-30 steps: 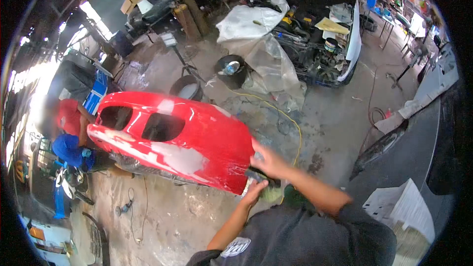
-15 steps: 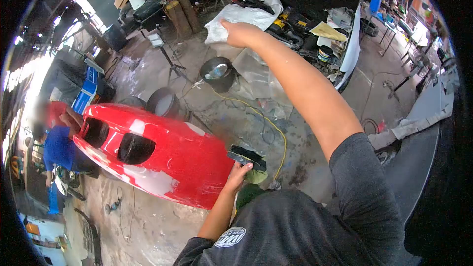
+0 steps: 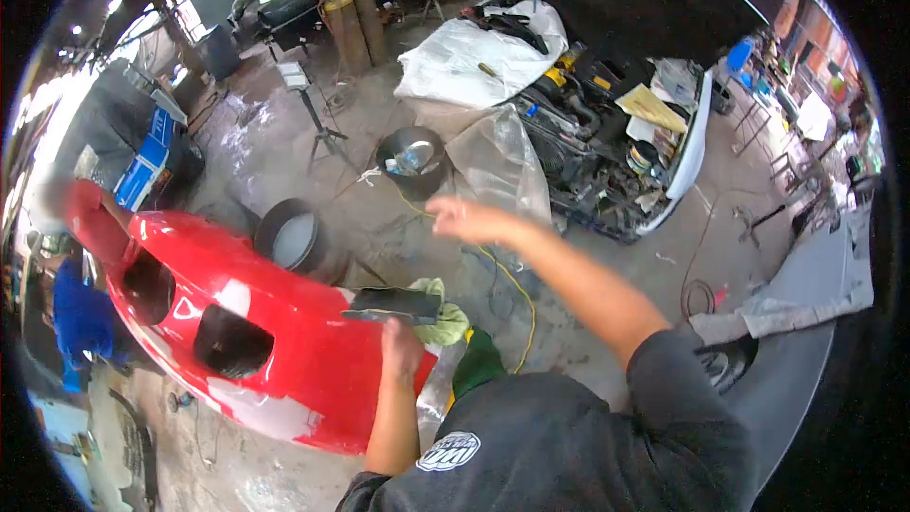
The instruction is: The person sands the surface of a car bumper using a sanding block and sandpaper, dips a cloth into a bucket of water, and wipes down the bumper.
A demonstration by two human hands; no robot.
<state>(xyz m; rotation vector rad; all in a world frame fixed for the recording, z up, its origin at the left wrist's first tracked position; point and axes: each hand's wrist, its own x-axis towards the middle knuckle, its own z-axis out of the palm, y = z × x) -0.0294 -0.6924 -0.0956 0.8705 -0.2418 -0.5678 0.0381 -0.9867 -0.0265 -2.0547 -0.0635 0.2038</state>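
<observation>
Near the right end of the red bumper (image 3: 322, 360), my left hand (image 3: 402, 349) is closed on a dark flat block (image 3: 393, 303). A light green cloth (image 3: 441, 315) lies against the block's right side. Grey-white patches mark the bumper's red surface, which has two dark openings. My right hand (image 3: 466, 222) is up in the air over the floor, right of the black buckets, its fingers blurred; whether it holds anything cannot be made out.
Two black buckets (image 3: 438, 171) stand beyond the bumper. A yellow cable (image 3: 527, 308) runs over the floor. An open engine bay (image 3: 597, 133) is ahead, a grey car panel (image 3: 806, 275) on the right. Two people (image 3: 81, 308) are at the far left.
My right hand reached out over the white sheet and has come back lower. My left hand has moved left with the block, now over the bumper's edge. The view has shifted.
</observation>
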